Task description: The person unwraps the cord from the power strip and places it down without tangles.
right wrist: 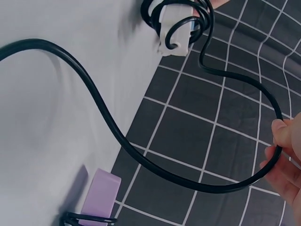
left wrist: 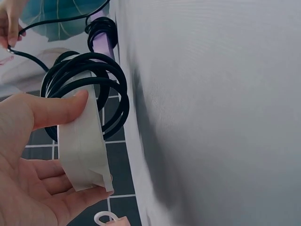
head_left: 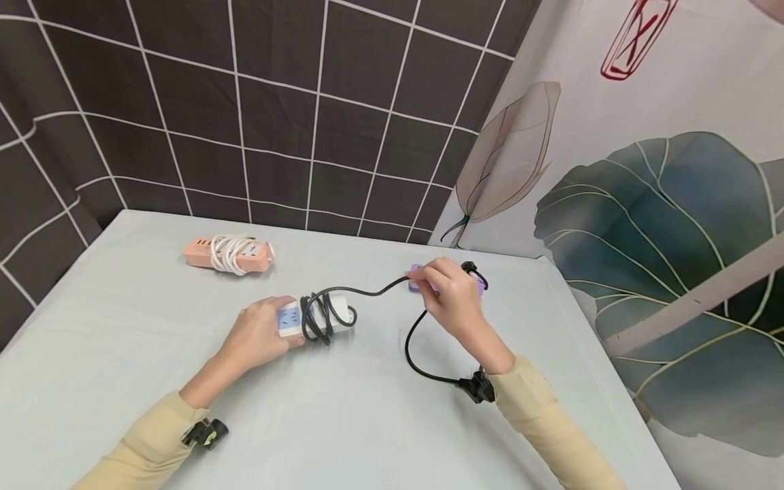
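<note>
A white power strip [head_left: 339, 307] with a blue socket panel has a black cord [head_left: 309, 327] looped several times around its body. My left hand [head_left: 260, 333] grips its left end; in the left wrist view the thumb [left wrist: 70, 106] lies on one side and fingers are behind it. To the right, my right hand [head_left: 453, 299] pinches the loose stretch of the cord between thumb and fingertips, as the right wrist view also shows. From there the cord hangs in a curve to a black plug [head_left: 476, 386], which is beside the right sleeve.
Behind the right hand lies a purple power strip [head_left: 415, 278] with its own black cord, partly hidden. A pink power strip [head_left: 199, 253] wrapped in white cord [head_left: 228, 255] sits at the back left. Dark gridded cloth [head_left: 275, 116] hangs behind the pale table [head_left: 343, 422].
</note>
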`<state>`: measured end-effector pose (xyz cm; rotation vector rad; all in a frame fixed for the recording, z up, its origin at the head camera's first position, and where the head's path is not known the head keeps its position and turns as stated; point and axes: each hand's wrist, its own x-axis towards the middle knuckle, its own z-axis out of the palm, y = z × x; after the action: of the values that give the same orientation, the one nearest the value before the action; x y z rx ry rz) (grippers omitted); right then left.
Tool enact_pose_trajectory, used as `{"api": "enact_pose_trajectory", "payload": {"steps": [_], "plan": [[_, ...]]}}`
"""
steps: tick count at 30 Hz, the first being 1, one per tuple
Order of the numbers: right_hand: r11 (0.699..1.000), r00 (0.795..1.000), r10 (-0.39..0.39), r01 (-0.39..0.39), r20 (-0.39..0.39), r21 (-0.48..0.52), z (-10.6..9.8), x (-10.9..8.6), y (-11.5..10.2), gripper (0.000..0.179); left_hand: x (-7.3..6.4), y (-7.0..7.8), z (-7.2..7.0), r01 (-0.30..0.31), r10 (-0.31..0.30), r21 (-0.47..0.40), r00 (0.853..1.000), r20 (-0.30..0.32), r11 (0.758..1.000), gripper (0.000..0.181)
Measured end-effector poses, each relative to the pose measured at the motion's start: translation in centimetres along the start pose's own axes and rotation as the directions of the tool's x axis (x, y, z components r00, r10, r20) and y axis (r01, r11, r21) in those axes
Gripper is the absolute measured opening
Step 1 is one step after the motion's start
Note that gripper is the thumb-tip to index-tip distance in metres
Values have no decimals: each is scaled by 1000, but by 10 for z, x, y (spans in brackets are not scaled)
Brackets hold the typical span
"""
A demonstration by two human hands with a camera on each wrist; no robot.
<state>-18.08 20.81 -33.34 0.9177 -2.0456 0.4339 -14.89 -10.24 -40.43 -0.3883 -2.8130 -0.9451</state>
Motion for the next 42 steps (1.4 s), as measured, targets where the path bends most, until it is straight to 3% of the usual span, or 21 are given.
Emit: {"api": "enact_pose_trajectory", "payload": {"steps": [17, 26, 35, 42], "plan": [[998, 999, -55, 55, 2, 7, -17, -16, -5, 21, 3, -6, -4, 25, -24, -32, 1000, 7, 999, 71], [993, 993, -108, 106, 46, 41, -21, -28, -7, 23, 4, -10, -9, 44, -44, -29, 999, -3, 999, 72], [978, 972, -206, 204, 109, 34, -21, -44, -7, 14, 5, -11, -13, 45, -46, -21, 999, -20, 999, 72], [966, 945, -255, 256, 204, 23, -16, -59, -5, 14, 3, -10, -15, 52, -53, -23, 998, -25, 998, 72]]}}
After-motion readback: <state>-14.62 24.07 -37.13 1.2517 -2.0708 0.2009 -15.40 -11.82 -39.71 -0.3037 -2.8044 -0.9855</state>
